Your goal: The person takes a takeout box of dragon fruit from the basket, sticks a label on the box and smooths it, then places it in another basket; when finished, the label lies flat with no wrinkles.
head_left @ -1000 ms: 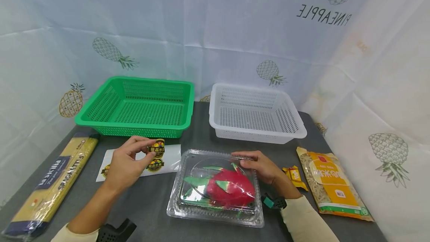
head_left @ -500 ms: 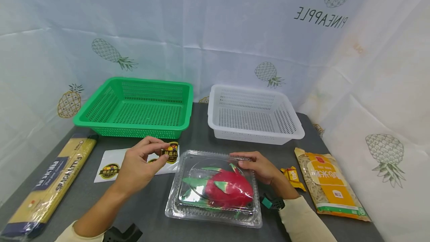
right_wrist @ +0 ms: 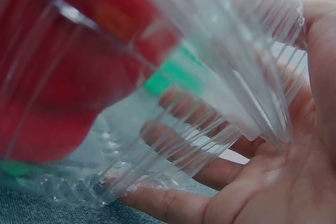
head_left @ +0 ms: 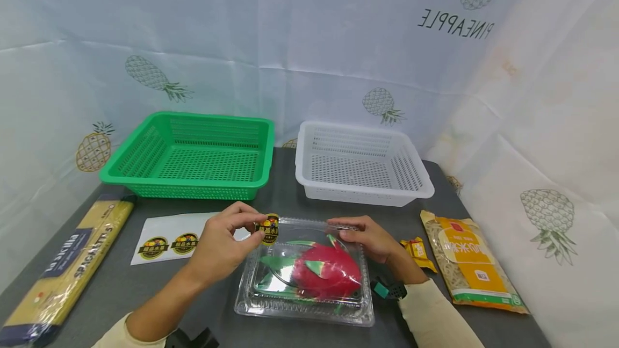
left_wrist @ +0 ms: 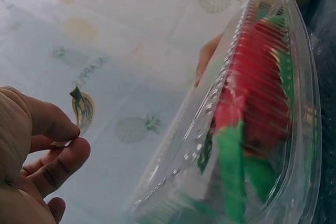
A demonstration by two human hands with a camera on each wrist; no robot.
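My left hand [head_left: 224, 243] pinches a small round black-and-gold sticker [head_left: 271, 228] between thumb and forefinger. It hangs over the back left corner of a clear plastic clamshell box [head_left: 304, 313]. In the left wrist view the sticker [left_wrist: 84, 113] is seen nearly edge-on, apart from the box. Inside the closed box lies a red dragon fruit [head_left: 326, 270] with green tips. My right hand [head_left: 369, 238] grips the box's back right corner, thumb on top. The right wrist view has its fingers [right_wrist: 173, 198] reaching beneath the ribbed edge.
A white sticker sheet [head_left: 159, 227] with two more stickers showing lies left, partly behind my left hand. Behind stand a green basket [head_left: 188, 189] and a white basket [head_left: 358, 195]. Spaghetti [head_left: 67, 267] lies far left; a small yellow packet [head_left: 418, 254] and a larger bag [head_left: 474, 262] lie right.
My left hand has moved right with the sticker, from over the sheet to the box's back left corner. The right hand keeps its grip on the box, which stays in place.
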